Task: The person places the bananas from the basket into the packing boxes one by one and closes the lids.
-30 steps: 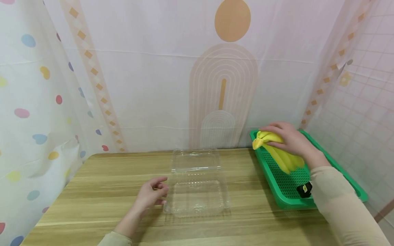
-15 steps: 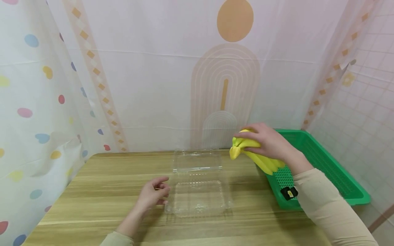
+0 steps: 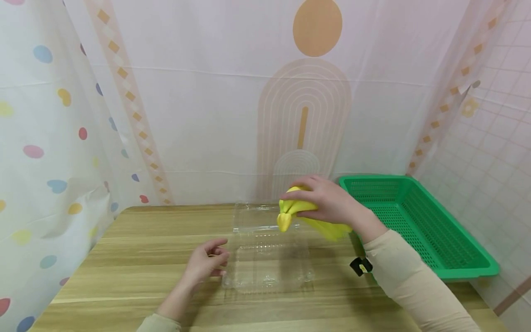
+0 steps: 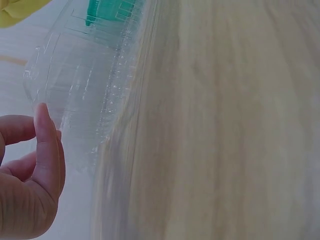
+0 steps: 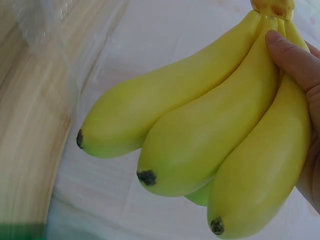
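My right hand (image 3: 323, 200) grips a bunch of yellow bananas (image 3: 294, 210) near the stem, over the back right part of an open clear plastic clamshell container (image 3: 267, 267). In the right wrist view the thumb lies across the bananas (image 5: 200, 135), whose dark-tipped ends hang down. On the container's left side, my left hand (image 3: 207, 260) rests with loosely bent fingers at the edge. The left wrist view shows those fingertips (image 4: 44, 112) by the clear plastic wall (image 4: 80, 80); whether they press it is hard to tell.
To the right stands a green perforated plastic basket (image 3: 448, 230). A black strap piece (image 3: 361, 266) with a yellow mark sits by the right sleeve. Wooden tabletop (image 3: 145, 249) surrounds the container, and a patterned curtain (image 3: 207, 115) hangs behind.
My right hand has carried the bananas left, out from over the green basket to above the clear container. The left hand and the container have stayed in place.
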Demonstrator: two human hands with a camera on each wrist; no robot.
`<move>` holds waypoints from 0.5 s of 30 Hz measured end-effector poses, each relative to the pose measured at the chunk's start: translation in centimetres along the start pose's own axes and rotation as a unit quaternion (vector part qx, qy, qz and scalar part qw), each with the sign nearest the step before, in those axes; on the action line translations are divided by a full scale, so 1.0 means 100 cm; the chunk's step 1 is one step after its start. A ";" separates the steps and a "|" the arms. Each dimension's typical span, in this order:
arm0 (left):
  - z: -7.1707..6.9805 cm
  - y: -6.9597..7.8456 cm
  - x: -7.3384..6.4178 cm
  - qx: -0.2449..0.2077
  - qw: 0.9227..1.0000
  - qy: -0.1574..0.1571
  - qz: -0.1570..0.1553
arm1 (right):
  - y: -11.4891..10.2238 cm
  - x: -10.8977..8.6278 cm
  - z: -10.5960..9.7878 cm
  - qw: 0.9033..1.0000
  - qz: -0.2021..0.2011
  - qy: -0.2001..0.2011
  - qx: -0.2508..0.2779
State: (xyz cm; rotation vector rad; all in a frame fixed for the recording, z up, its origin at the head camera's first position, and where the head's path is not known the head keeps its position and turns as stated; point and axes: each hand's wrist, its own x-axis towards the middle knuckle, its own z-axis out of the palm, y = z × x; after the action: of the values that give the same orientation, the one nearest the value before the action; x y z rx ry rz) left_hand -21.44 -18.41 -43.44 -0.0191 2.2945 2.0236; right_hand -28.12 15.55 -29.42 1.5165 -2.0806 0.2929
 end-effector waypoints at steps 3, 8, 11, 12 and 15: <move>0.001 0.000 0.000 0.000 1.000 0.000 -0.001 | -0.005 0.007 0.010 1.000 -0.008 -0.004 0.009; 0.002 0.001 0.000 -0.003 1.000 0.002 -0.003 | -0.014 0.019 0.025 0.999 -0.009 -0.038 0.027; 0.003 0.001 0.000 -0.002 1.000 0.004 -0.003 | -0.020 0.026 0.033 0.998 -0.011 -0.055 0.034; 0.003 0.001 0.000 -0.001 1.000 0.005 -0.003 | -0.022 0.028 0.036 0.998 -0.013 -0.059 0.032; 0.003 0.001 0.000 0.000 1.000 0.010 -0.003 | -0.028 0.033 0.043 0.997 -0.021 -0.071 0.034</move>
State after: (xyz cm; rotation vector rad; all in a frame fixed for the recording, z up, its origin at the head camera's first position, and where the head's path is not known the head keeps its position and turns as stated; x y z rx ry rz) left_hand -21.42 -18.06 -43.42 -0.0459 2.3028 2.0309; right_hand -27.55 9.88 -31.56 1.6630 -2.1645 0.2473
